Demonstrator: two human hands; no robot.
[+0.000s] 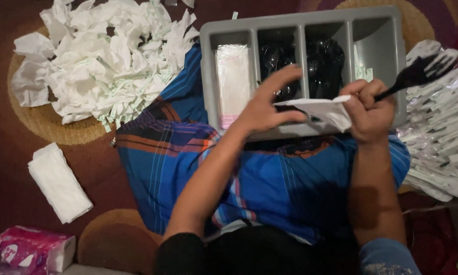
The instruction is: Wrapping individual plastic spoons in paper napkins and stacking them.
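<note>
A white napkin [323, 109] is held right of centre in the frame, just in front of the grey tray [379, 20]. It is pinched at its left edge by the left hand [267, 104], thumb and forefinger closed on it, the other fingers fanned wide above. Its right end is gripped by the right hand [369, 109], which is curled into a fist around the handle of a black fork [422, 71] as well; the fork's tines are pointed up and right, blurred. The tray is rested on a lap covered in blue striped cloth [269, 183]. Four compartments are seen: clear sleeves [233, 81] in the leftmost, black cutlery [323, 63] in the middle two, the rightmost mostly hidden in shade. A heap of wrapped packs [443, 137] is piled along the right edge of the frame. A mound of torn white wrappers [104, 58] is spread at upper left. A folded napkin stack [58, 183] is laid at lower left, and a pink tissue pack [27, 252] is tucked into the bottom-left corner.
</note>
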